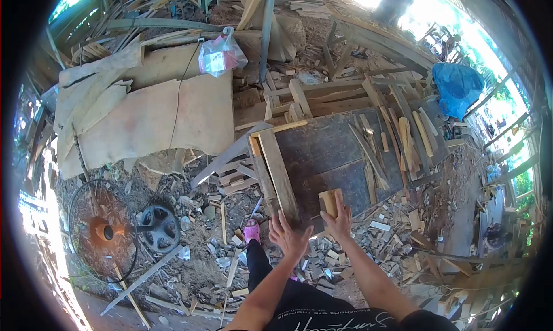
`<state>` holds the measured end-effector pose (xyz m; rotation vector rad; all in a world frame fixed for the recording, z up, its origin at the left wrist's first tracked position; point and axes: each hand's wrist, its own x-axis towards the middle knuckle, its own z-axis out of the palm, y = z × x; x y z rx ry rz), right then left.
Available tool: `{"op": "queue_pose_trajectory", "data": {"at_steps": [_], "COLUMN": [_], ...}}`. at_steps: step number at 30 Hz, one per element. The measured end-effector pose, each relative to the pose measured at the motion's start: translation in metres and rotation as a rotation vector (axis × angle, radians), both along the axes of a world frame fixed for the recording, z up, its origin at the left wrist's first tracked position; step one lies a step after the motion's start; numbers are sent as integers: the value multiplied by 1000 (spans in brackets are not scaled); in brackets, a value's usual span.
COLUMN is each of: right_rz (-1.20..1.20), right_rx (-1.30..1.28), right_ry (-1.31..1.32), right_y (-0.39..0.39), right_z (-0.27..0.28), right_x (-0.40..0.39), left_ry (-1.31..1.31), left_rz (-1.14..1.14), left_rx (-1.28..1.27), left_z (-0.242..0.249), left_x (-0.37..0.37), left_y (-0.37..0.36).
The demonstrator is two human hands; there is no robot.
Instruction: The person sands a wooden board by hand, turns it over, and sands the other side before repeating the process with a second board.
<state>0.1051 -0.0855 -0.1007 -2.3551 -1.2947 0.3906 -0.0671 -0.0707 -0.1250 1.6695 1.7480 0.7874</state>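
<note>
My right hand (pixel 341 222) grips a short wood block (pixel 329 202), thumb and fingers against its sides, over the near edge of the dark workbench top (pixel 319 144). With its fingers spread, my left hand (pixel 288 237) is at the near end of a long wooden beam (pixel 277 172) and holds nothing. That beam lies along the left side of the bench, with a narrower plank (pixel 262 172) beside it.
Long wood strips (pixel 406 138) lie on the bench's right part. A standing fan (pixel 106 232) is at the left, near a large pale sheet (pixel 155 109) with a plastic bag (pixel 222 54). Wood scraps (pixel 340 262) litter the ground. A blue bag (pixel 458 88) hangs at the right.
</note>
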Motion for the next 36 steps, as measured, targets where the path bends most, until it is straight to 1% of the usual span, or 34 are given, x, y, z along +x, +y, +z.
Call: {"op": "queue_pose_trajectory", "data": {"at_steps": [1,2,4,6,7,8,9,10,12,14,15,17,19,20,21,22,24,25,26,28,30,31,33,34,36], "right_rz": [2,-3,99,155,186,220,206,212,208,266,287,279,331,375,420,420,349,334,351,293,267,265,243,236,209], "right_rx": [116,115,103,223,152,79,95,92,57,129,152,106,220,159,103,104,81,194,210,442,413,403,260,265,152], "right_ry": [160,165,235,231,206,180,77,70,-34,-127,-173,-155,-180,-152,-127,-130,7,152,157,244,357,366,381,383,415], "right_y": [2,1,14,29,40,53,67,90,131,191,222,290,348,377,398,409,428,417,397,336,254,215,136,108,63], "right_z": [1,1,17,-2,5,9,4,7,16,27,30,43,48,48,46,45,50,55,58,58,61,56,45,43,42], "right_x": [0,-2,-21,-35,-48,-59,-68,-70,-73,-70,-70,-71,-70,-64,-54,-45,-40,-35,-32,-27,-29,-31,-33,-34,-47], "left_ry": [29,59,107,123,176,171,108,45,46,44,38,33,-29,-30,-19,-7,2,5,14,2,10,16,100,103,120], "left_rz": [-34,-69,-84,-105,-125,-124,-119,-111,-123,-128,-142,-155,-220,-223,-216,-209,-202,-199,-183,-147,-117,-113,-52,-60,-11], "left_rx": [-21,-44,2,29,24,34,96,151,112,70,99,114,200,190,185,185,188,173,189,151,152,135,61,64,52], "left_z": [-3,-7,-19,-22,-21,-26,-36,-43,-46,-47,-47,-50,-52,-51,-48,-45,-42,-40,-39,-40,-43,-42,-20,-19,-22], "left_x": [-3,-5,-3,-3,-3,-3,-3,-3,-3,-4,-5,-9,-13,-15,-14,-11,-11,-12,-12,-10,-6,-6,-1,2,4], "left_y": [-9,-16,-19,-13,-11,-12,-15,-11,-9,-7,-7,-2,-1,0,2,1,2,2,1,-2,-1,-7,-8,-9,-14]}}
